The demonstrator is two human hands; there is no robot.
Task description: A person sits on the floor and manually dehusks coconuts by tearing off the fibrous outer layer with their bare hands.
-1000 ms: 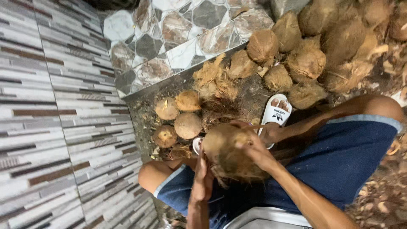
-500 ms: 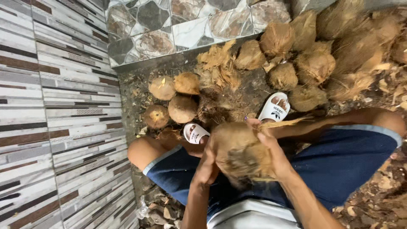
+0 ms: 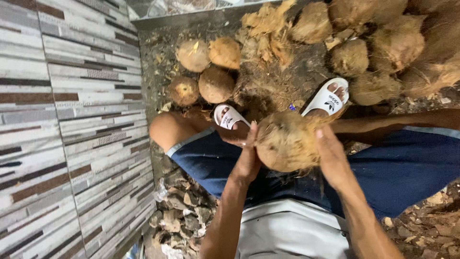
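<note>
Both forearms cut off at the bottom edge; face out of view. Palms hidden against the coconut (image 3: 287, 146), so finger grip on its far side hard to make out. Husk pile (image 3: 383, 43) at the ground's far right corner cropped by the top and right edges; count of husks there impossible to tell.

Dirt ground (image 3: 158, 57), littered with fibre and chips. Striped tiled wall (image 3: 67, 134) along the ground's left edge, patterned tiles barely showing at the far edge. Rubble heap (image 3: 177, 220) near the wall at the near edge.

No containers visible. 4 peeled nuts (image 3: 206, 72) lying bunched near the far left of the ground, touching one another, just beside loose fibre (image 3: 268, 29).

Left hand (image 3: 247, 158) flat and upright, pressed to the coconut's left side. Right hand (image 3: 330, 156) spread over its right side, fingers extended. Coconut clamped between both, above blue shorts (image 3: 407, 168), in front of 2 white sandals (image 3: 328, 98).
</note>
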